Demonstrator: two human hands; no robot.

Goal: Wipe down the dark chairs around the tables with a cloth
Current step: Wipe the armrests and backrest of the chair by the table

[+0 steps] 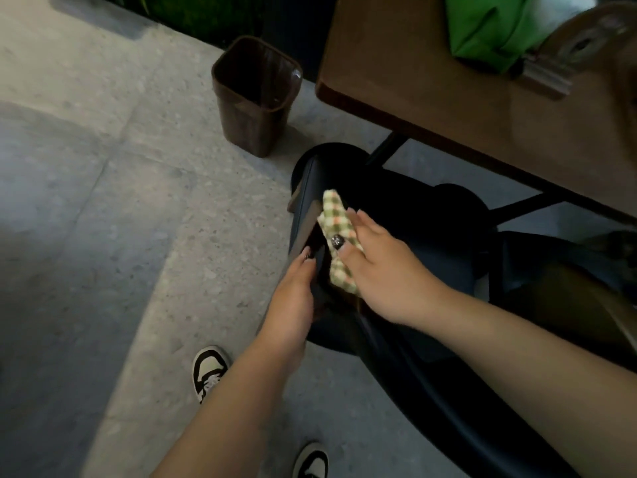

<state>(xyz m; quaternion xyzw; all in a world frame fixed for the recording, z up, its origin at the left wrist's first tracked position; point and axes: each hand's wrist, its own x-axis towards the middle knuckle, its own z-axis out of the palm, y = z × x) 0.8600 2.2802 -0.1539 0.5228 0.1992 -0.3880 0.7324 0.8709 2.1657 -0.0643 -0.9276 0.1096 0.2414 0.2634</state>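
At far left lies pale speckled floor [103, 188], partly in shadow, with two black-and-white shoes [209, 372] near the bottom edge. Further right a brown plastic bin [253, 98] stands upright on the floor, just beside the corner of the wooden surface [413, 81]. Below the bin is the dark chair [406, 208], tucked partly under that surface, its back edge toward the camera. The left hand [293, 301] grips the chair's back edge, fingers curled round it so the tips are mostly hidden behind the dark frame. Just right of it, the right hand [382, 267] presses a green-and-white checked cloth [336, 239] against the inner face of the chair back; its fingers are nearly straight and spread over the cloth, with the thumb tucked into the folds, and a dark ring shows on one finger. Up at the right, a bright green bag [493, 29] rests on the surface near a blurred pale object [568, 53].
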